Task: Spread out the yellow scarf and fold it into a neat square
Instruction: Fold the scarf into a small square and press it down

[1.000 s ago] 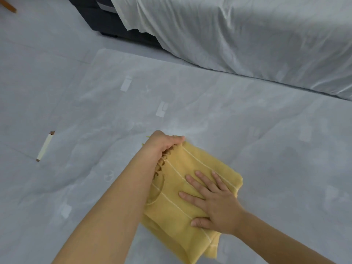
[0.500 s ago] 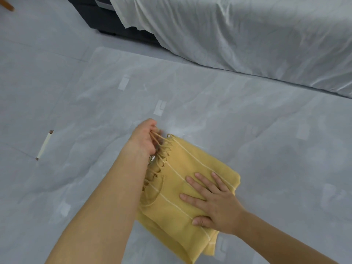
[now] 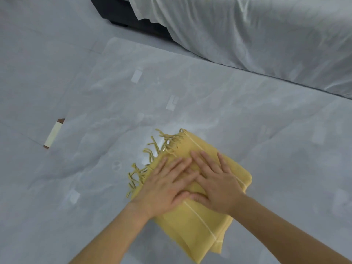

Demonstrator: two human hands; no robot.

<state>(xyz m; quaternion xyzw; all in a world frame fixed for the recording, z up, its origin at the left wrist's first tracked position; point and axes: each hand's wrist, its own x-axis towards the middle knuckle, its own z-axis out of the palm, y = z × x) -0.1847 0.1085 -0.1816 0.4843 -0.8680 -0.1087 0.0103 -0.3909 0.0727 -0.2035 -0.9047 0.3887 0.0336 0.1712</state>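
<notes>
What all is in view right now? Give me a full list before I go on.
yellow scarf: one, yellow with thin pale stripes, folded into a thick pad on the sheet at lower centre, under both hands
fringe: one row of yellow tassels, loose along the scarf's left edge
plastic sheet: one, clear-whitish, wrinkled, spread over the floor
tape patches: several, white, scattered on the sheet
small roll: one, cream with brown ends, on the floor at left
draped cloth: one, white, over furniture at top right
dark base: one, black, under the cloth at top
left hand: flat, palm down on the scarf
right hand: flat, palm down on the scarf, beside the left
</notes>
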